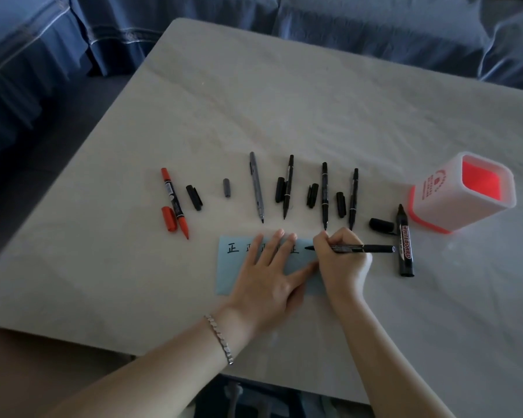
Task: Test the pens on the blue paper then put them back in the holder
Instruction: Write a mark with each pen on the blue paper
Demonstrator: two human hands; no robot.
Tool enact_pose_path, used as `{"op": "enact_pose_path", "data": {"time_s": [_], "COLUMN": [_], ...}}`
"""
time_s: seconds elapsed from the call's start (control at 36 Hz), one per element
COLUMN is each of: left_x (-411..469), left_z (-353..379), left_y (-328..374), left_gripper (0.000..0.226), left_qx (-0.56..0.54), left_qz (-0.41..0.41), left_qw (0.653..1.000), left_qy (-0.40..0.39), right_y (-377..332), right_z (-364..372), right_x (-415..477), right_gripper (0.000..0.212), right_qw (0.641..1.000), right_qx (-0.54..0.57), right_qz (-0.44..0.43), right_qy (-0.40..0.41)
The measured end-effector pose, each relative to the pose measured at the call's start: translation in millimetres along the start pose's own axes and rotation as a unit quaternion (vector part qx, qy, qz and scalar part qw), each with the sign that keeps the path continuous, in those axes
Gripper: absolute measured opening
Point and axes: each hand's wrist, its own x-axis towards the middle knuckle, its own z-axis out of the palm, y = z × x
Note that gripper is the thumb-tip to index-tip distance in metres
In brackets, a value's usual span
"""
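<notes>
Head view: the left hand (269,276) lies flat with fingers spread, pressing the blue paper (233,276) onto the surface (284,116), while the right hand (340,260) has its grip closed around a black pen (363,248), tip at the paper. Uncapped pens and loose caps lie in a row beyond the paper; the holder (465,191) stands at the right, near the whiteboard marker (405,241).

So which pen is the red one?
The red pen at the far left end of the row, with its red cap lying beside it. All the other pens on the table are black or grey.
</notes>
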Motion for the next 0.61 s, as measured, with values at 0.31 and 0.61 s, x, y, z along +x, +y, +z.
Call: {"op": "enact_pose_path", "data": {"time_s": [0.31, 0.61], "left_x": [0.4, 1.0], "left_z": [-2.6, -0.8], "left_y": [0.0, -0.8], "left_gripper": [0.041, 0.040], "left_qx": [-0.009, 0.011], "left_qz": [-0.008, 0.000], "left_qw": [1.000, 1.000], "left_qy": [-0.012, -0.008], "right_y": [0.8, 2.7], "right_z": [0.6, 0.8], "right_x": [0.5, 1.4], "right_gripper": [0.043, 0.040], "right_qw": [1.000, 1.000], "right_qx": [-0.006, 0.003], "right_qz": [-0.009, 0.002], "right_qy": [0.017, 0.015]}}
